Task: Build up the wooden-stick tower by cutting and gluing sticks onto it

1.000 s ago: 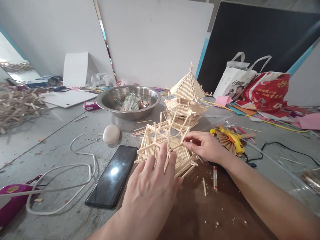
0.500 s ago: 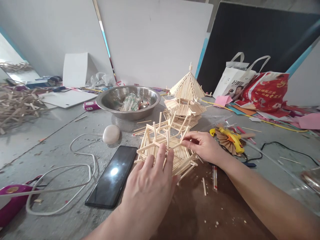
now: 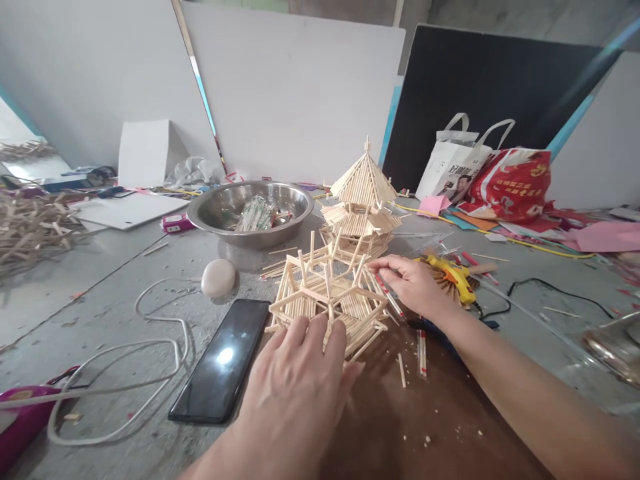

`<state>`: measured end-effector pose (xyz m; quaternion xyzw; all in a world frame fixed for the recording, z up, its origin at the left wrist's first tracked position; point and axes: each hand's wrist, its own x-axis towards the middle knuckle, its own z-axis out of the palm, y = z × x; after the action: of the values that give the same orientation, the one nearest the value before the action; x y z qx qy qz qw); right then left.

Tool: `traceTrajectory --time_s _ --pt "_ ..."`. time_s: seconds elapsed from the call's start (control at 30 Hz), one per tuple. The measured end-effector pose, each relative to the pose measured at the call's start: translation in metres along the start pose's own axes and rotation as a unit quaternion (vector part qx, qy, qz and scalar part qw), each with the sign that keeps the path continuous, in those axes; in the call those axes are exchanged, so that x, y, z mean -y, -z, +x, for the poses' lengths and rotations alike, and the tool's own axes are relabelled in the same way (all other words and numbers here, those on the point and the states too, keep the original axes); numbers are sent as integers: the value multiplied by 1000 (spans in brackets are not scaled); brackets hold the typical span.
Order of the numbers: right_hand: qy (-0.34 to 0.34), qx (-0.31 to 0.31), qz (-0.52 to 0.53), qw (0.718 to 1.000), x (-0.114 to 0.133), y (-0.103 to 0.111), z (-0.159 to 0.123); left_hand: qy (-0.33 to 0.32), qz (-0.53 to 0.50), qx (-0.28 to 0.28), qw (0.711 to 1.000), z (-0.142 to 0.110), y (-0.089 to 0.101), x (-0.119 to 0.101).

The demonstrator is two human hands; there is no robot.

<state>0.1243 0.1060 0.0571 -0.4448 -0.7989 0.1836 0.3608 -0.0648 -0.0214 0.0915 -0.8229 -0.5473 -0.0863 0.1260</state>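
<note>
A hexagonal frame of glued wooden sticks (image 3: 350, 293), with short upright posts, stands in front of me. My left hand (image 3: 305, 373) is at its near edge, fingers bent over the front sticks and thumb spread to the right; the fingertips are partly hidden. Just off the frame's right side is my right hand (image 3: 407, 280), its fingers stretched toward a leaning post and nothing visible in them. Right behind rises a stick pagoda (image 3: 364, 193) with a pointed roof and a second, lower roof tier.
A black phone (image 3: 223, 360) and a white round puck (image 3: 219, 278) with a cable lie left. A steel basin (image 3: 250, 207) holds plastic-wrapped packets. On the right are a yellow glue gun (image 3: 460, 280), a red bag (image 3: 517, 187) and coloured paper. Loose sticks (image 3: 402, 371) lie on the brown board.
My right hand has let go of the frame's right side and drawn slightly away. My left hand's fingers have slid back from the frame's top to its near edge. The view has shifted slightly.
</note>
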Motion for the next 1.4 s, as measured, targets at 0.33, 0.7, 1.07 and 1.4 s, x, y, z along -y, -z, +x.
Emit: traceTrajectory --time_s 0.33,0.7,1.07,1.4 --pt "100 102 -208 968 0 -1 1 -27 6 50 998 3 -10 1" --pt "152 91 -233 956 3 3 -4 -35 -22 36 998 11 -9 11" --pt "182 86 -225 953 2 3 -8 -49 13 19 999 16 -8 25" --pt "185 148 -176 955 6 8 -1 -61 -22 60 996 20 -2 43"
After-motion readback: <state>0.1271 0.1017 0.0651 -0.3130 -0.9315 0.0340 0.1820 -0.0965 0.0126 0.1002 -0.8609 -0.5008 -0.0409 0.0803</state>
